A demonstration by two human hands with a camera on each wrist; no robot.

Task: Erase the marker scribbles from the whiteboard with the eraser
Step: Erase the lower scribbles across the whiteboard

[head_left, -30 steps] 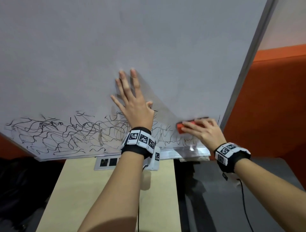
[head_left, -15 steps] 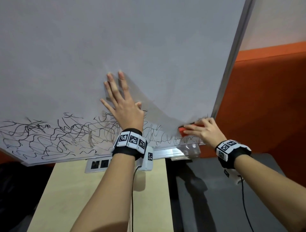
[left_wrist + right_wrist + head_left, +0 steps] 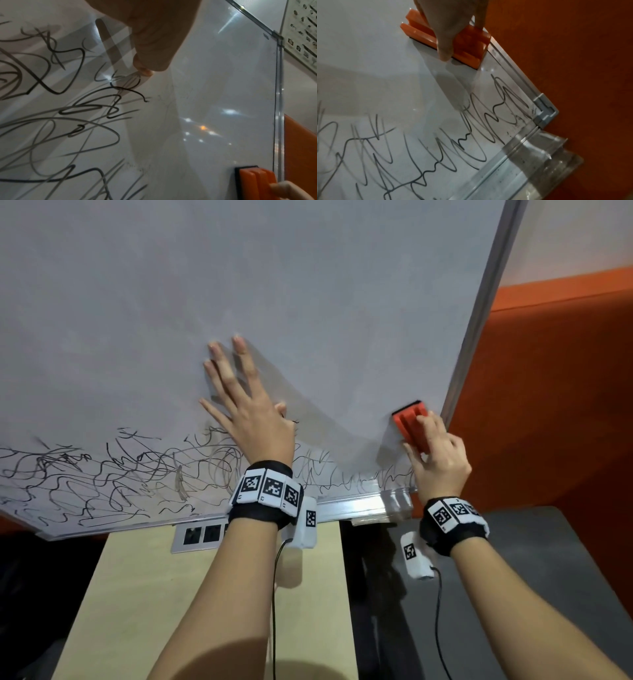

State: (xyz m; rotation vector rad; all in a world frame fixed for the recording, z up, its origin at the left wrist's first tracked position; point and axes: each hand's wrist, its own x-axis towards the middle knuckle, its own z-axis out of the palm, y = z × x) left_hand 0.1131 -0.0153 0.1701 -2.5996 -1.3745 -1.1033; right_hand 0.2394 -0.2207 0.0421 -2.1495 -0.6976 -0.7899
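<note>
The whiteboard [image 3: 308, 285] fills the upper head view, with black marker scribbles [image 3: 102, 477] along its lower band. My right hand [image 3: 438, 453] grips the orange eraser [image 3: 409, 422] and holds it flat on the board beside the right frame edge, above the last scribbles [image 3: 488, 121]. The eraser [image 3: 447, 35] shows with fingers across its back in the right wrist view, and at the lower right as the eraser [image 3: 254, 180] in the left wrist view. My left hand [image 3: 246, 405] lies flat on the board with fingers spread, just above the scribbles [image 3: 68, 108].
A clear plastic tray [image 3: 394, 501] is fixed at the board's bottom right corner [image 3: 544, 115]. Below stand a pale wooden table [image 3: 205, 594] with a socket panel [image 3: 198, 537] and a dark grey surface [image 3: 548, 577]. An orange wall [image 3: 565, 388] lies right of the board.
The right hand turned the eraser from lying sideways to upright and slid it up along the board's right edge. The left hand stayed pressed flat in the same place on the board.
</note>
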